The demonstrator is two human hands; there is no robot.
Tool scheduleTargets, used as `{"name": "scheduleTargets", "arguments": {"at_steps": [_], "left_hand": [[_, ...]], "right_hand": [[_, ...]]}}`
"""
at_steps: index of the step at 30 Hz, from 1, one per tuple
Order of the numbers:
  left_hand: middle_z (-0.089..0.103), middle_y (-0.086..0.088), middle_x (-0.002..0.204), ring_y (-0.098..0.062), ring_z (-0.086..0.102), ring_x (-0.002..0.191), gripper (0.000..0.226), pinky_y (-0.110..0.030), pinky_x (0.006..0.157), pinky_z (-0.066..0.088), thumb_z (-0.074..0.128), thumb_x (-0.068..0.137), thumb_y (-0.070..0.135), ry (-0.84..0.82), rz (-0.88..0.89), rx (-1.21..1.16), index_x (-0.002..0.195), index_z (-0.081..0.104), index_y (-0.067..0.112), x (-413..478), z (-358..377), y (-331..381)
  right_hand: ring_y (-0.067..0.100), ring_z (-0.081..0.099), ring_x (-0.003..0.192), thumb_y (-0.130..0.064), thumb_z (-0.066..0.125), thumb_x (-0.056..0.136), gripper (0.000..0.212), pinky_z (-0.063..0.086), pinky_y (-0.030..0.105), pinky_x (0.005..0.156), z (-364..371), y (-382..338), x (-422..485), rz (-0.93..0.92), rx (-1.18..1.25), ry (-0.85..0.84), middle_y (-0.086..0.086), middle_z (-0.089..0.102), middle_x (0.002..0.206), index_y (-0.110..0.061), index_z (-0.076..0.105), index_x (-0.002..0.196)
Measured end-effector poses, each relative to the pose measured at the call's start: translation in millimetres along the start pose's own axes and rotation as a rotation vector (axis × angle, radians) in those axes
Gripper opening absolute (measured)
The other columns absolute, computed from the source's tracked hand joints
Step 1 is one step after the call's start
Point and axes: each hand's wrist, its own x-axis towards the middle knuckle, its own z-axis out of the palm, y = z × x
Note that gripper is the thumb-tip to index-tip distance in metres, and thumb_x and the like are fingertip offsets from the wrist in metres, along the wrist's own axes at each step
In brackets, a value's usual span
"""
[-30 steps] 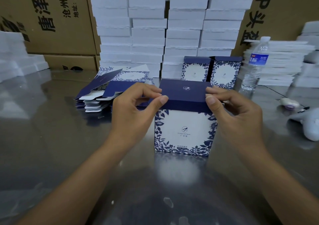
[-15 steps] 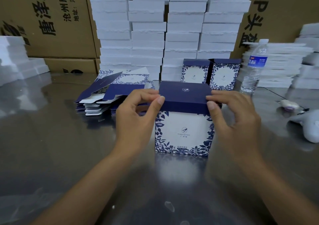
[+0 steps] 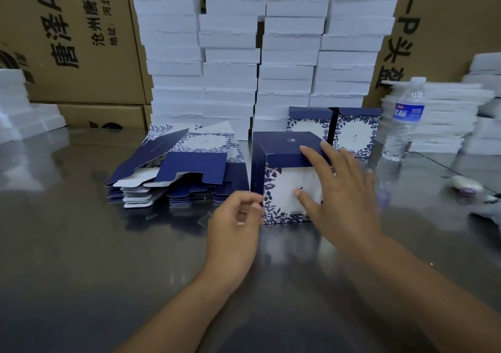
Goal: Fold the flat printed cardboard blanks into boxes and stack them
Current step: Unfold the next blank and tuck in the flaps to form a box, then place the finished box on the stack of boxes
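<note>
flat blanks [image 3: 176,174]: loose pile on the steel table [image 3: 81,244], left of centre; top ones fanned and half lifted.
left hand [image 3: 234,225]: just beside the box's lower left corner, fingers loosely curled, nothing in them. Too blurred to call whether it touches the box.
box [image 3: 284,146]: the task item, upright on the table at centre with the dark blue lid flap down. Looks fully folded, not yet on a stack.
right hand [image 3: 347,190]: spread wide and flat over the box's front and upper right edge, thumb on the white panel, clasping nothing.
finished boxes [image 3: 357,133]: two side by side, just behind the box.
bottle [image 3: 404,125]: upright, right of the finished boxes.
handling: judged light, hollow thin card. Walls dent if squeezed and the glossy print may slip. Take it by two opposite side walls with light pressure, not by the lid flap, which could pop open.
next: probably lift it and set it with the finished boxes.
</note>
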Motion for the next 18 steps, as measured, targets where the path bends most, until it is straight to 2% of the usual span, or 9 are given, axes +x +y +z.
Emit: {"name": "scheduleTargets", "arguments": {"at_steps": [4, 11, 15, 18], "left_hand": [[0.061, 0.005, 0.055, -0.003, 0.056, 0.054, 0.024, -0.013, 0.056, 0.044, 0.052, 0.09, -0.003, -0.033, -0.098, -0.066, 0.081, 0.063, 0.017, 0.8, 2.8, -3.9], [0.059, -0.001, 0.049, -0.003, 0.051, 0.047, 0.024, -0.014, 0.051, 0.041, 0.052, 0.09, 0.0, -0.092, -0.156, -0.096, 0.077, 0.062, 0.017, 4.5, 6.2, -8.4], [0.058, -0.007, 0.046, -0.009, 0.052, 0.045, 0.025, -0.023, 0.052, 0.043, 0.054, 0.088, -0.003, -0.094, -0.201, -0.136, 0.073, 0.063, 0.014, 10.1, 7.3, -11.9], [0.058, -0.017, 0.047, -0.014, 0.053, 0.042, 0.025, -0.023, 0.048, 0.04, 0.057, 0.086, -0.004, -0.136, -0.27, -0.145, 0.069, 0.064, 0.013, 14.1, 6.8, -12.2]], "right_hand": [[0.021, 0.012, 0.143, -0.038, 0.053, 0.091, 0.065, 0.018, 0.051, 0.113, 20.3, 4.8, 28.4, -0.007, 0.018, -0.028, -0.004, 0.012, 0.157, -0.036, 0.02, 0.146], [0.02, 0.01, 0.145, -0.04, 0.054, 0.091, 0.067, 0.02, 0.05, 0.113, 70.4, 5.9, 78.1, -0.017, 0.117, -0.001, -0.007, 0.002, 0.159, -0.036, 0.018, 0.147], [0.027, 0.019, 0.14, -0.045, 0.059, 0.087, 0.074, 0.028, 0.046, 0.109, 100.9, -0.9, 101.2, 0.003, 0.176, 0.024, -0.006, -0.001, 0.158, -0.034, 0.018, 0.147], [0.029, 0.022, 0.137, -0.046, 0.062, 0.085, 0.08, 0.032, 0.045, 0.107, 118.7, -3.7, 121.0, 0.022, 0.132, 0.0, -0.005, -0.005, 0.157, -0.034, 0.014, 0.147]]}}
